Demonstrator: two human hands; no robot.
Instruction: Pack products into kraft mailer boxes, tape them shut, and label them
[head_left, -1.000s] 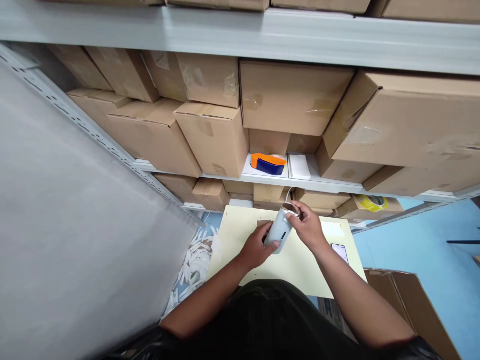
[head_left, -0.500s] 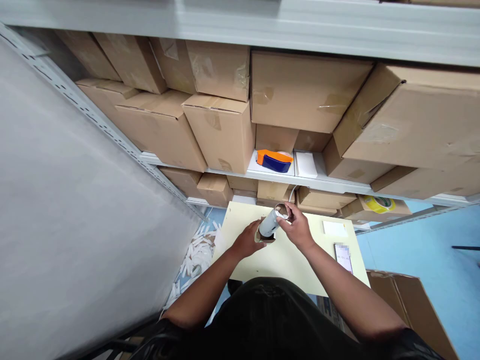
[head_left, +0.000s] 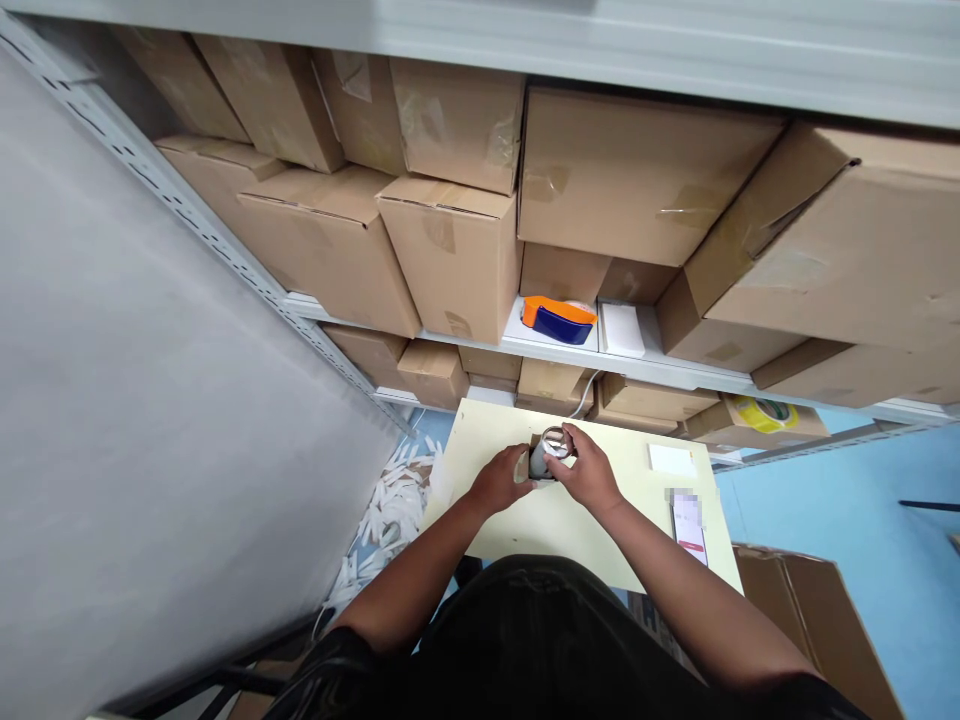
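Pinching the rim of a pale grey cylinder [head_left: 538, 461], the right hand [head_left: 589, 472] holds it partly inside a small open carton [head_left: 535, 440] over the counter [head_left: 510, 532]; the left hand [head_left: 498, 481] clasps the carton's side. The cylinder looks light, stiff and smooth, perhaps slippery, best gripped by its rim; the carton probably flexes.

cdbd boxes [head_left: 450, 265] either side of orange/blue disp. [head_left: 559, 322], wht stack [head_left: 622, 330] just r., phone [head_left: 688, 530] & yel. tape [head_left: 752, 414] further r.
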